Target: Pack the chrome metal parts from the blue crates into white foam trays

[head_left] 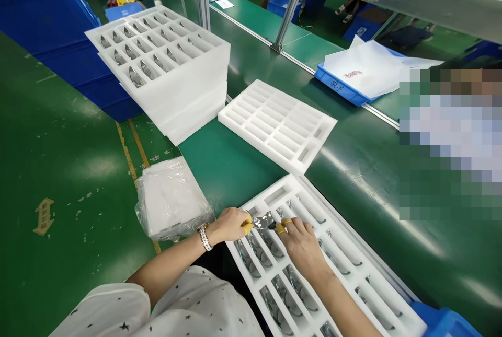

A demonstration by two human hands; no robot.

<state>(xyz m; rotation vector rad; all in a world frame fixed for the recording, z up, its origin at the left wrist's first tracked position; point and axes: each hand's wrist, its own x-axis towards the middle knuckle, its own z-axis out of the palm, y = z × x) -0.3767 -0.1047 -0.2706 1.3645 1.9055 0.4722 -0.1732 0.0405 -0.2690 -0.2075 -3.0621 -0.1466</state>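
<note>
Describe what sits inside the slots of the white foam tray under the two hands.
The white foam tray holds shiny clear-wrapped metal parts in its near slots; several far slots look empty. The left hand and right hand pinch one part above it, hiding slots beneath.

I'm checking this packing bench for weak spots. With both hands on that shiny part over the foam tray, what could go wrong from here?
1. The left hand and right hand pinch the shiny part only at its ends; it might slip and get scratched.
2. The near foam tray seems to overhang the table edge, so a nudge might tip it.
3. The tray stack sits unevenly at the table corner and may slide.
</note>
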